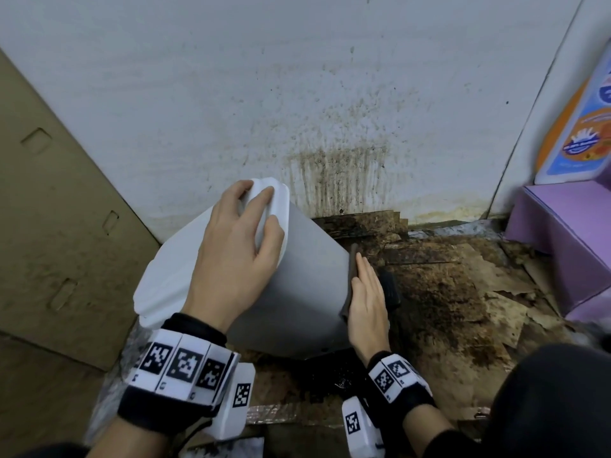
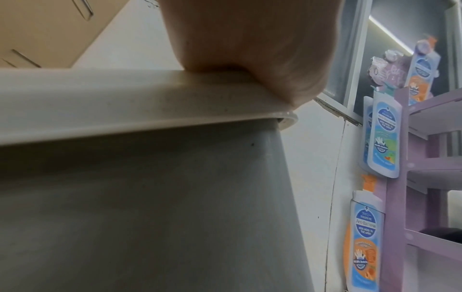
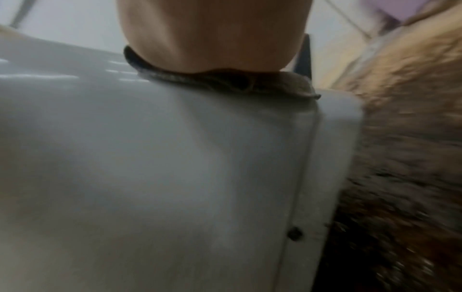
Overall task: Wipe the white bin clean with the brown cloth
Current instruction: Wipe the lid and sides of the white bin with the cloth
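The white bin (image 1: 310, 292) leans tilted toward the left, its lid (image 1: 185, 259) uppermost. My left hand (image 1: 238, 239) lies over the lid's far corner with fingers curled round its edge, holding the bin; in the left wrist view the palm (image 2: 250, 39) sits on the lid rim (image 2: 100, 102). My right hand (image 1: 365, 292) is flat, fingers straight, pressing the brown cloth (image 1: 352, 269) against the bin's right side. The right wrist view shows the cloth (image 3: 225, 83) squeezed between palm (image 3: 212, 35) and bin wall (image 3: 175, 177). Most of the cloth is hidden.
A stained white wall (image 1: 330, 173) stands right behind the bin. Dirty, torn cardboard (image 1: 446, 292) covers the floor to the right. A large cardboard sheet (image 1: 49, 209) leans at left. A purple shelf unit (image 1: 562, 233) with soap posters (image 1: 582, 127) fills the right corner.
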The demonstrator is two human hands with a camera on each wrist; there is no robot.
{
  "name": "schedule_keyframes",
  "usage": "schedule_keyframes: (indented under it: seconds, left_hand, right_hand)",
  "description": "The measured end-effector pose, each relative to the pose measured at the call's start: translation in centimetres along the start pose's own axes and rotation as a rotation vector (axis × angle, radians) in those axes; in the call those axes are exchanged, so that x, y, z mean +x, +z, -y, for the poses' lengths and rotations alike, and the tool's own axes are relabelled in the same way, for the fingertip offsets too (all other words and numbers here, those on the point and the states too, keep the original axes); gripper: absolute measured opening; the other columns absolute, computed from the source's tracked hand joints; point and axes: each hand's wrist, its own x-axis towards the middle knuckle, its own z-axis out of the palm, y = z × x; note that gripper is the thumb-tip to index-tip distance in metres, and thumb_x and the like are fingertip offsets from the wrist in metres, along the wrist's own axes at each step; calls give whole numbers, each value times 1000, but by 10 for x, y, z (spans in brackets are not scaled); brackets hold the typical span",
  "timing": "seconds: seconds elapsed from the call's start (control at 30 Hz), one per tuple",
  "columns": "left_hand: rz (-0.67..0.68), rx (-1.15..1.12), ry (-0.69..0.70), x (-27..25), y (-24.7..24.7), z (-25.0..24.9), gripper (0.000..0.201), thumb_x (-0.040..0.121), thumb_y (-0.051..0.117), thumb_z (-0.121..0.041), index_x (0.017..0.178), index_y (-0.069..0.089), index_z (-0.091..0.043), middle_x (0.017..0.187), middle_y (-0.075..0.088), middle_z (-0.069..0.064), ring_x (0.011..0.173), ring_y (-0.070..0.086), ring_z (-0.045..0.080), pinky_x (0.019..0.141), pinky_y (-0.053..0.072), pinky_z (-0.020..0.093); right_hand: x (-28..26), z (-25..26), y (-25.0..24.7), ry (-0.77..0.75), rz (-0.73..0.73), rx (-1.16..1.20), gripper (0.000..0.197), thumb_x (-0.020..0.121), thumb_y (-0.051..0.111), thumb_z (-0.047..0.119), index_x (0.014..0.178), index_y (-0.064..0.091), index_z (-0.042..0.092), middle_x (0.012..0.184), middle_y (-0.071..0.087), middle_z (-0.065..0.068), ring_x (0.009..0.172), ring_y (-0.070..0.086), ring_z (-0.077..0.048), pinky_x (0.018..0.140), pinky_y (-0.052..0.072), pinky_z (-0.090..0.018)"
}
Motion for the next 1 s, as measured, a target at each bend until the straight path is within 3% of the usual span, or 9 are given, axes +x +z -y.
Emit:
schedule_keyframes:
  seconds: [0.13, 0.33, 0.5, 0.6, 0.77, 0.87, 1.0]
  left_hand:
    - [-27, 22, -14, -1, 2, -1, 51, 100, 36, -38, 145, 52, -21, 153, 38, -2, 138, 39, 16, 109, 40, 37]
    - [-34, 41, -30, 1, -1, 5, 52, 99, 33, -38, 146, 51, -22, 153, 38, 0, 137, 41, 17, 105, 44, 42]
    - [-57, 48, -29, 4, -2, 11, 55, 98, 32, -39, 145, 53, -20, 152, 41, 1, 137, 42, 17, 105, 42, 37]
    - [-64, 49, -40, 3, -4, 14, 54, 99, 33, -38, 146, 53, -20, 153, 42, 1, 137, 43, 17, 105, 39, 34]
    - [-58, 17, -42, 2, -5, 13, 55, 98, 33, -40, 146, 53, -22, 153, 41, -2, 138, 42, 15, 105, 36, 29]
    - [-52, 1, -49, 2, -6, 15, 53, 98, 33, -40, 145, 53, -25, 153, 40, -4, 138, 42, 14, 105, 36, 29]
    - [-58, -23, -49, 2, -8, 19, 54, 98, 33, -41, 145, 54, -25, 153, 40, -4, 139, 42, 14, 108, 37, 32]
  right_hand:
    - [-1, 11, 5, 16, -21, 12, 65, 98, 17, 43, 161, 27, 31, 169, 22, 13, 155, 13, -3, 129, 9, -36]
    - [-9, 54, 19, -70, -11, 26, 66, 97, 15, 39, 162, 24, 30, 169, 19, 13, 154, 11, 2, 129, 6, -32]
    - [-15, 112, 28, -248, 158, 57, 63, 100, 14, 38, 163, 16, 31, 171, 8, 15, 155, 0, 5, 128, 1, -28]
    - [-11, 133, 30, -343, 279, 88, 55, 109, 19, 32, 164, 15, 27, 172, 8, 13, 155, -1, 3, 129, 1, -28]
    - [-1, 102, 29, -515, 125, -82, 53, 110, 24, 37, 163, 22, 31, 169, 20, 14, 155, 12, 0, 128, 13, -32]
    - [13, 61, 23, -387, 74, -62, 59, 105, 21, 44, 162, 27, 28, 168, 26, 11, 155, 19, -4, 127, 18, -39]
    - [18, 24, 11, -148, 95, -59, 61, 102, 20, 46, 162, 22, 35, 170, 19, 12, 156, 9, -3, 129, 12, -41]
